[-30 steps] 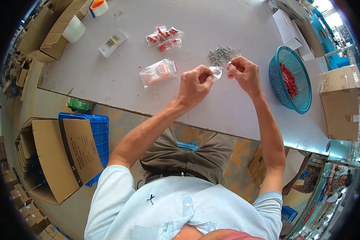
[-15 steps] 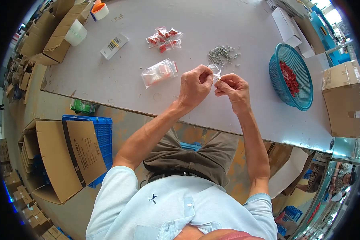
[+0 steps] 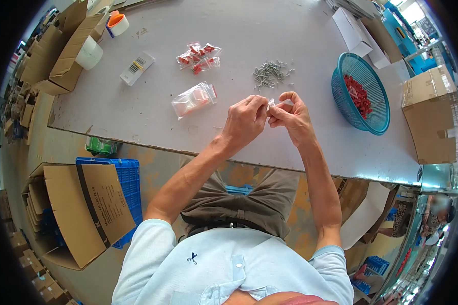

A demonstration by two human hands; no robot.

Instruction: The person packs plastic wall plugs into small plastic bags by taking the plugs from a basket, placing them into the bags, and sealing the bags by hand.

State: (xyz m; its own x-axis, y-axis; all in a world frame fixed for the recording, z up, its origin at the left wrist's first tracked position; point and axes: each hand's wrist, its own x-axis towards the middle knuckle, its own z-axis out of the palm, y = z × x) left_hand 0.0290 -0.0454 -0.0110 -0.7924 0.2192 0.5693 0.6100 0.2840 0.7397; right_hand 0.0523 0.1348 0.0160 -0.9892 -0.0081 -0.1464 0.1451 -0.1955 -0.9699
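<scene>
My left hand (image 3: 243, 122) pinches a small clear plastic bag (image 3: 271, 103) by one side. On its other side, the thumb and fingers of my right hand (image 3: 296, 122) are closed at the bag, with the index finger bent up. Fingers cover most of the bag, so its contents cannot be made out. Just beyond both hands lies a loose pile of small metal screws (image 3: 269, 74). Farther left are several filled bags with red pieces (image 3: 198, 57). Nearer to me lies a larger clear bag (image 3: 194, 100) with a red edge, holding what look like folded small bags.
A blue mesh basket (image 3: 336, 87) with red plastic pieces (image 3: 358, 96) stands at right, beside a cardboard box (image 3: 428, 119). A barcoded white packet (image 3: 137, 68), tape rolls (image 3: 118, 24) and an open carton (image 3: 61, 61) are at left. The table edge runs below my forearms.
The table's things appear shifted slightly left in view. Both hands have drawn closer together around the small bag, and my right index finger is now raised.
</scene>
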